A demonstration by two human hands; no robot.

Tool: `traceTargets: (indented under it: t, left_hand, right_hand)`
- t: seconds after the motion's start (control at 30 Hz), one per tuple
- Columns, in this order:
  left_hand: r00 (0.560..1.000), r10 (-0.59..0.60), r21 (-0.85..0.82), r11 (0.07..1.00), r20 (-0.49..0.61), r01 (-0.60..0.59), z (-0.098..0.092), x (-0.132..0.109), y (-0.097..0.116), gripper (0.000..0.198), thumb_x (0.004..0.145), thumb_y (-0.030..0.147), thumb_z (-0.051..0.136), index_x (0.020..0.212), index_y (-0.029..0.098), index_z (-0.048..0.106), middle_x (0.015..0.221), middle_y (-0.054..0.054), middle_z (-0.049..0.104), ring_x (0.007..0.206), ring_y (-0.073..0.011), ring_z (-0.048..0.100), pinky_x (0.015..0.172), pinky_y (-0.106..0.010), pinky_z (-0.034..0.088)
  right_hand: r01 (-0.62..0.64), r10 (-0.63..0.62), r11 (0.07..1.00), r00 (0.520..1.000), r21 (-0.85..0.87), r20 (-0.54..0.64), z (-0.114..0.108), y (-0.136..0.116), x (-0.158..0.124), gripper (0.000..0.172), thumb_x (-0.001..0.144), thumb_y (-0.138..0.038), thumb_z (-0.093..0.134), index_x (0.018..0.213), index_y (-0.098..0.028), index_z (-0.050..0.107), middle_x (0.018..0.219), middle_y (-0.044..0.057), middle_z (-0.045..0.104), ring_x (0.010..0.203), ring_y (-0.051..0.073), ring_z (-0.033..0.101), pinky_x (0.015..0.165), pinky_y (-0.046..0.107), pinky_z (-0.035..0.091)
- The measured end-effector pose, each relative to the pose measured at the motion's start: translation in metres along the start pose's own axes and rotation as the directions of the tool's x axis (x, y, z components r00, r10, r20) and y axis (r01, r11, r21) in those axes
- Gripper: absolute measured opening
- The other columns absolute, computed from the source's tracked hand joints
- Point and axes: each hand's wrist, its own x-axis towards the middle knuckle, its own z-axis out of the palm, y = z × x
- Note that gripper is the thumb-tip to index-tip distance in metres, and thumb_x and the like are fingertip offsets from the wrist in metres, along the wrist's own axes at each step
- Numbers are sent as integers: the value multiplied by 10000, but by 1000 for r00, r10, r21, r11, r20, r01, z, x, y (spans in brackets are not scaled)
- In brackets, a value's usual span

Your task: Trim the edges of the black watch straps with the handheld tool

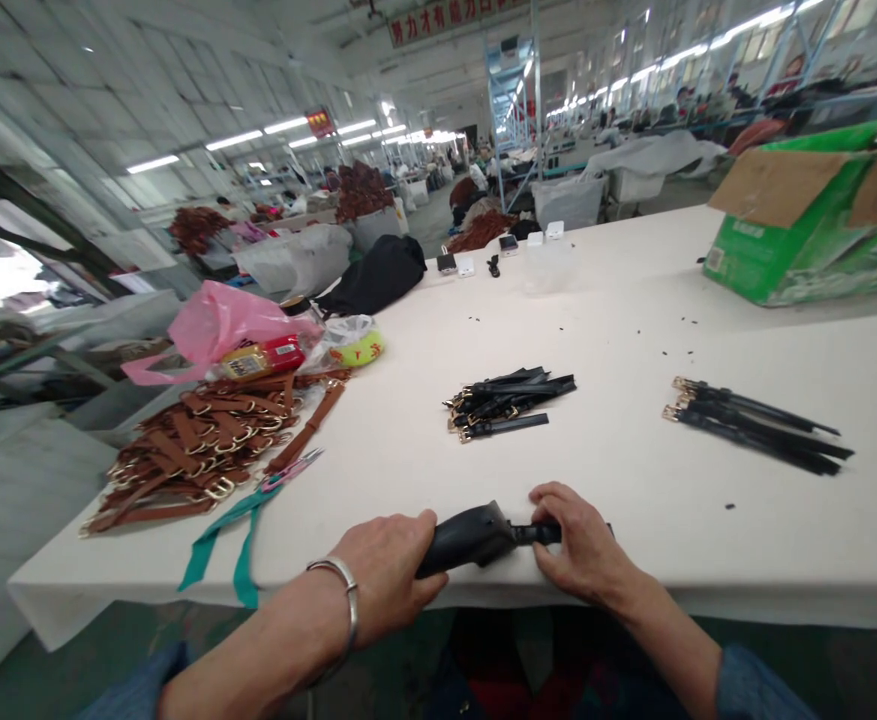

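Observation:
My left hand (387, 570), with a silver bangle at the wrist, is wrapped round a black handheld tool (464, 538) shaped like a hair clipper. The tool's front end points right and meets one end of a black strap (545, 533). That strap is pinched between the thumb and fingers of my right hand (577, 540), which hide part of it. Ahead of my hands lies a pile of black straps with gold buckles (509, 397). A smaller group of black buckled straps (757, 425) rests farther right.
Brown buckled straps (198, 445) are heaped at the left, with scissors (288, 475) and a teal ribbon (247, 550) beside them. A pink bag (220, 325) and a black cloth (378, 275) lie behind. A green box (790, 235) stands on the white table (610, 350) at right.

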Motion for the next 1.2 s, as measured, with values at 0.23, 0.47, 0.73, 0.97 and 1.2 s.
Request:
traceTargets:
  t: [0.23,0.47,0.73,0.97,1.2]
  left_hand:
    - [998,55,84,995,1,-55,-13,11,19,246,712,356,451,892,194,496,794,-91,627,755,-297,599,659,-436,474]
    - [997,77,83,994,12,-78,-15,10,22,246,713,368,451,882,193,491,800,-93,628,757,-295,598,660,-439,479]
    - [994,109,153,982,21,-111,-26,19,26,246,690,351,493,869,184,515,776,-91,632,739,-296,607,644,-433,490]
    - [995,100,118,988,24,-102,-22,18,15,258,706,399,480,865,200,519,790,-80,636,759,-275,605,663,-407,490]
    - [994,108,157,981,35,-112,-29,18,30,257,698,334,494,894,171,524,791,-100,644,743,-292,612,643,-418,494]
  right_hand:
    - [-3,2,999,1000,37,19,1,4,1,216,557,-76,509,743,-185,499,964,60,510,916,188,489,818,327,418]
    - [6,-7,999,1000,49,14,-1,3,-1,222,570,-81,523,766,-185,520,974,63,512,937,193,484,827,334,418]
    - [-7,6,999,999,40,34,-3,1,-1,244,568,-66,508,784,-180,512,963,64,509,920,189,482,828,332,419]
    - [9,-12,999,997,43,71,-5,2,-2,301,558,-47,502,826,-183,517,971,53,511,922,178,481,834,318,417]
    - [19,-25,997,996,74,87,-8,2,-2,320,565,-39,492,849,-183,519,978,52,519,919,172,487,829,313,420]
